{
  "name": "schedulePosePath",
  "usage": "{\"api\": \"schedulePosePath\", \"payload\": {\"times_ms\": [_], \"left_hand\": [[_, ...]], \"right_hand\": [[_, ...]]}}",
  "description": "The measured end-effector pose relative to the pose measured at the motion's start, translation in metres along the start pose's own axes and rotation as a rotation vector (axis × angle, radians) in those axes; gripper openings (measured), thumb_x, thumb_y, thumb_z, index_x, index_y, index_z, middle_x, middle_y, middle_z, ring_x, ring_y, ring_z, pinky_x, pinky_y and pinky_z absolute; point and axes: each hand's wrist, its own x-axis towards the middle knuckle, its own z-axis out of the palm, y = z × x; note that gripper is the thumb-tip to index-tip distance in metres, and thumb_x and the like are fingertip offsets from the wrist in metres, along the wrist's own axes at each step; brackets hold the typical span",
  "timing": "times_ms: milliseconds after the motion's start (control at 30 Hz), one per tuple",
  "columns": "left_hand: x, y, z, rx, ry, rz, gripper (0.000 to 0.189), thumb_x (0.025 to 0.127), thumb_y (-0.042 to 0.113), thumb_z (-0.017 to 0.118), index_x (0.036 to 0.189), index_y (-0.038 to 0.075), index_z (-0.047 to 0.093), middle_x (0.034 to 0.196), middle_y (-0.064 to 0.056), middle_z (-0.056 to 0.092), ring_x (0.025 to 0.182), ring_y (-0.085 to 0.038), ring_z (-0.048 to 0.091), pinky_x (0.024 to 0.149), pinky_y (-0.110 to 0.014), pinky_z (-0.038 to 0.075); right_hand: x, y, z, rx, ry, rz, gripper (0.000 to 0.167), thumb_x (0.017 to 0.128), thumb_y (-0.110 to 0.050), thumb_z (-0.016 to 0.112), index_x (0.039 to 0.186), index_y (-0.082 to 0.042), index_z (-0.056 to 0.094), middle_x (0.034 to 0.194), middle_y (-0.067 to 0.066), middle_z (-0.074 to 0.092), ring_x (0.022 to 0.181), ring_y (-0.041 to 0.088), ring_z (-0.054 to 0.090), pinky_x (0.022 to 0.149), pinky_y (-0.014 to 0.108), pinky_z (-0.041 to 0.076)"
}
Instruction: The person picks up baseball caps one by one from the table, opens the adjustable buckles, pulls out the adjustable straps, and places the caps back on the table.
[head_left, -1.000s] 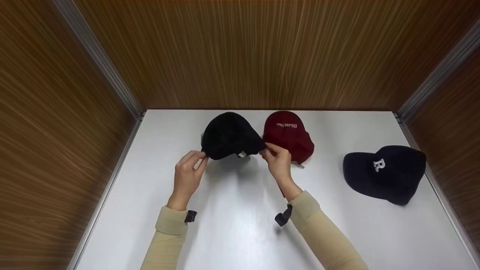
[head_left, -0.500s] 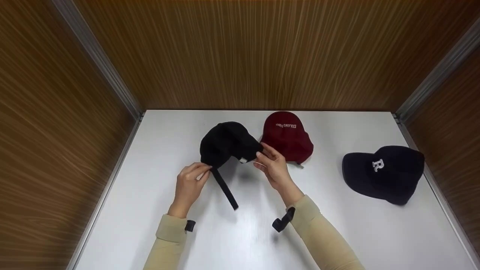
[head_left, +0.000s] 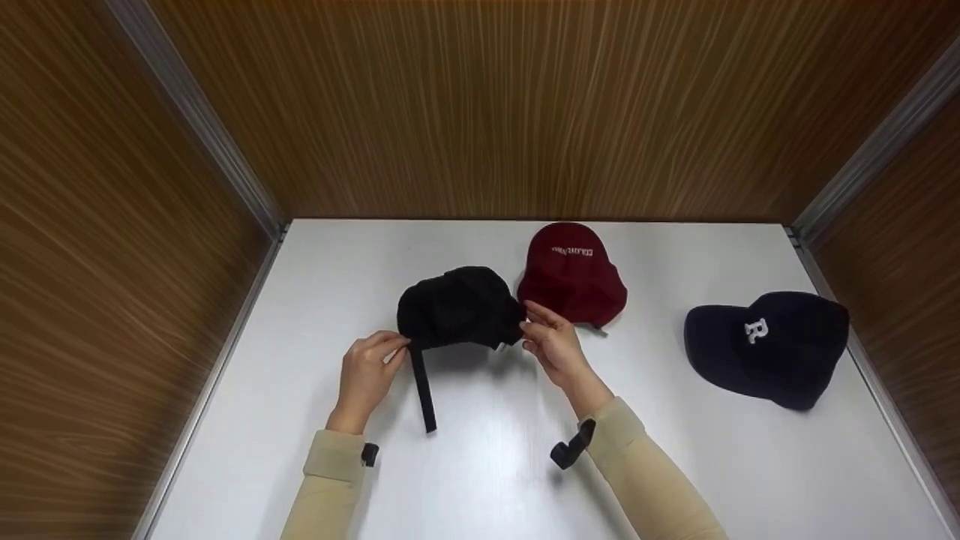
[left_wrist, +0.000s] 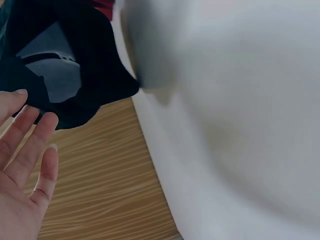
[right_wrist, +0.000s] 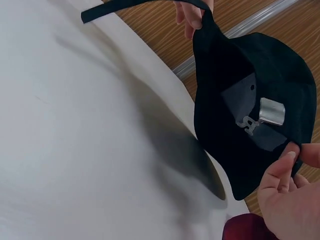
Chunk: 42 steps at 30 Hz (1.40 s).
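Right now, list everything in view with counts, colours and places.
black cap: one, black, centre
strap: one, black, hanging from black cap
red cap: one, dark red, right of black cap
navy cap: one, navy, far right
table: one, white, underneath
wall panels: three, brown, back and sides
metal strips: several, grey, wall corners
sleeves: two, beige, lower edge
wrist devices: two, black, at cuffs
left hand: one, bare, pinching black cap
right hand: one, bare, pinching black cap

Middle cap [head_left: 574,277] between left cap [head_left: 456,306] and right cap [head_left: 787,352]

Wood-grain panels [head_left: 480,112] and metal corner strips [head_left: 199,112] around a white tabletop [head_left: 480,480] make a booth-like workspace.
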Motion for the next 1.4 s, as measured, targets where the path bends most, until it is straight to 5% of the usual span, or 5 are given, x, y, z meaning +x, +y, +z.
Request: {"api": "schedulePosePath", "payload": {"times_ms": [433,700,867,1167,1400], "left_hand": [[0.003,-0.022,0.013,0.031,-0.148,-0.060,0.011,0.080,-0.002,0.077,0.090,0.003,0.078,0.093,-0.008,0.071,0.086,-0.026,0.069,0.074,-0.041,0.054],[0.005,-0.033,0.017,0.063,-0.255,-0.217,0.012,0.082,-0.002,0.074,0.091,0.005,0.078,0.096,-0.008,0.072,0.090,-0.028,0.069,0.077,-0.042,0.054],[0.001,-0.035,0.018,0.050,-0.312,-0.305,0.015,0.085,-0.006,0.068,0.094,0.002,0.077,0.098,-0.013,0.072,0.091,-0.029,0.069,0.076,-0.043,0.055],[-0.005,-0.012,0.017,-0.088,-0.237,-0.444,0.027,0.091,0.004,0.065,0.117,-0.004,0.067,0.105,-0.016,0.069,0.089,-0.026,0.069,0.075,-0.040,0.055],[-0.011,0.011,0.023,-0.122,-0.153,-0.397,0.042,0.096,0.018,0.065,0.133,-0.001,0.056,0.119,-0.018,0.061,0.096,-0.027,0.066,0.077,-0.037,0.054]], "right_hand": [[-0.001,0.014,-0.009,-0.319,-0.030,0.113,0.058,0.089,0.000,0.060,0.145,0.000,0.044,0.142,0.017,0.049,0.078,0.014,0.060,0.070,0.031,0.050],[-0.003,0.019,-0.009,-0.365,-0.108,0.132,0.062,0.085,0.004,0.059,0.145,0.003,0.043,0.145,0.022,0.045,0.090,0.025,0.065,0.084,0.043,0.052],[-0.009,0.021,-0.005,-0.505,-0.137,0.075,0.058,0.088,0.002,0.058,0.144,0.005,0.043,0.147,0.026,0.041,0.097,0.035,0.064,0.086,0.044,0.053],[-0.024,0.029,0.005,-0.731,-0.184,-0.045,0.055,0.090,-0.001,0.063,0.142,0.001,0.048,0.136,0.024,0.052,0.094,0.031,0.068,0.077,0.045,0.056],[-0.033,0.037,0.010,-0.803,-0.232,-0.095,0.055,0.092,-0.007,0.066,0.143,-0.001,0.047,0.138,0.027,0.049,0.102,0.029,0.067,0.077,0.039,0.056]]}}
